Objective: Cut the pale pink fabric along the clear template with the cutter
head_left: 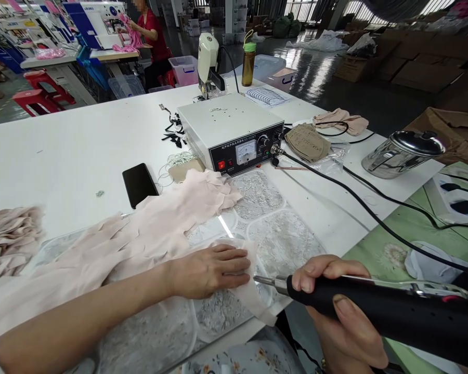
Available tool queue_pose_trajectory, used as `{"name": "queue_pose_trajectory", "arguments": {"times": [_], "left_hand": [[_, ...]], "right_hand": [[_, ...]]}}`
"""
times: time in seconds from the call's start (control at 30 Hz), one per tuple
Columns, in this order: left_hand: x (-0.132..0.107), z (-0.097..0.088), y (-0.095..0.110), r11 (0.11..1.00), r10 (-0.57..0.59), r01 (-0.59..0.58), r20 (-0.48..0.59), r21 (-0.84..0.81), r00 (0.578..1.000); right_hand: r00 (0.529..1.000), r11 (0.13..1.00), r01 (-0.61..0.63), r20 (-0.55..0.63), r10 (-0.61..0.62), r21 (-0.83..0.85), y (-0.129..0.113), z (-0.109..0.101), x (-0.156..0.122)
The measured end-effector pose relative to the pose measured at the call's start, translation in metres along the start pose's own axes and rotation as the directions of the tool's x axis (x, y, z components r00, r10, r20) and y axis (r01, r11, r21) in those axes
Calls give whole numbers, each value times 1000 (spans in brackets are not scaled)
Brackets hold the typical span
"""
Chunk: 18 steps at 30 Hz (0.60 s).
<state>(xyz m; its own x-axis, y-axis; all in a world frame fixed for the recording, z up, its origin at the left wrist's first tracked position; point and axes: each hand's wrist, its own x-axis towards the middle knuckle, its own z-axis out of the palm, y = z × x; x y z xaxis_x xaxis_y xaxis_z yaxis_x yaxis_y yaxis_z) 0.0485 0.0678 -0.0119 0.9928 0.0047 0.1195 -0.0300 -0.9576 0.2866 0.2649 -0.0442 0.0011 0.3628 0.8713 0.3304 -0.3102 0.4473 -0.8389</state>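
My left hand (208, 269) lies flat, fingers together, pressing a pale pink fabric piece (248, 291) onto a scratched clear cutting plate (284, 239). My right hand (337, 317) grips a black handheld cutter tool (378, 311); its metal tip (263, 281) points left and sits right at my left fingertips on the fabric. A black cable (359, 200) runs from the tool side to the white control box (234, 132) with a meter and knobs. A row of overlapping pink fabric pieces (148, 228) stretches left from my hand.
A black phone (139, 184) lies left of the box. A steel kettle (401, 151), power strip (458, 195), brown pattern piece (307, 141) and pink cloth (339, 120) sit right. A bottle (248, 63) and white machine (207, 62) stand behind. Another person works at a far sewing station (150, 34).
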Motion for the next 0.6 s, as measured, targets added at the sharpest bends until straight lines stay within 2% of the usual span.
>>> {"name": "queue_pose_trajectory", "arguments": {"times": [0.6], "left_hand": [[1,-3,-10,1000,26,-27,24,8,999]], "right_hand": [[999,999,36,0,-36,16,4,3,7]]}}
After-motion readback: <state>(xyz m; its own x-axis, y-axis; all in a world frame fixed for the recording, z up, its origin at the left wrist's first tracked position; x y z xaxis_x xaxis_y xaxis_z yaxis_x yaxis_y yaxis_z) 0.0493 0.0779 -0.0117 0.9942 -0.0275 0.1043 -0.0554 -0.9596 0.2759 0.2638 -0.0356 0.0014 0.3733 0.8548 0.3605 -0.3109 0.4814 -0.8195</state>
